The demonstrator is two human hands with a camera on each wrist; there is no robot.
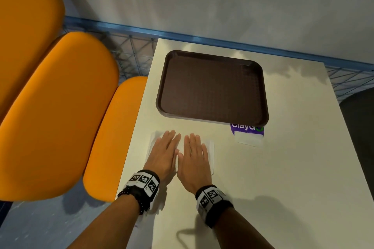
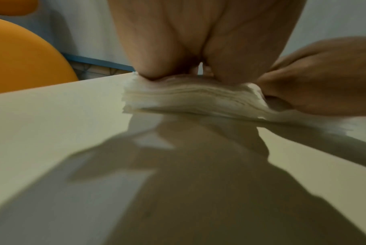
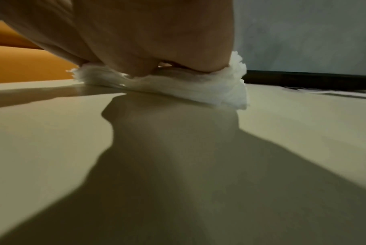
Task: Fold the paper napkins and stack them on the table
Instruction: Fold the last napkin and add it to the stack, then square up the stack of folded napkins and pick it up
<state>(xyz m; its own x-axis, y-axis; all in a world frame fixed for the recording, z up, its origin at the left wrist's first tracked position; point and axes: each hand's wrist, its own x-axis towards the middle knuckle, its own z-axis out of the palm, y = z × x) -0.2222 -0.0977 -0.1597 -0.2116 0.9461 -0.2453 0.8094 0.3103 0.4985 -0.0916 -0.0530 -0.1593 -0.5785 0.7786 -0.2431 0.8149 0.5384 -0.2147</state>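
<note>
A stack of white paper napkins [image 1: 210, 154] lies on the cream table [image 1: 283, 168] near its left edge, mostly covered by both hands. My left hand [image 1: 165, 151] lies flat on the stack's left half, fingers straight, palm pressing down. My right hand [image 1: 195, 155] lies flat beside it on the right half, thumbs nearly touching. The left wrist view shows the layered napkin stack [image 2: 188, 97] squashed under my left hand [image 2: 178, 49], with the right hand [image 2: 324, 79] at its side. In the right wrist view the napkins [image 3: 198, 87] bulge out from under my right hand [image 3: 146, 38].
A dark brown tray [image 1: 212, 87] sits empty behind the hands. A purple label with a white slip [image 1: 248, 133] lies at the tray's near right corner. Orange chairs [image 1: 50, 107] stand left of the table; a blue-trimmed wall runs behind it.
</note>
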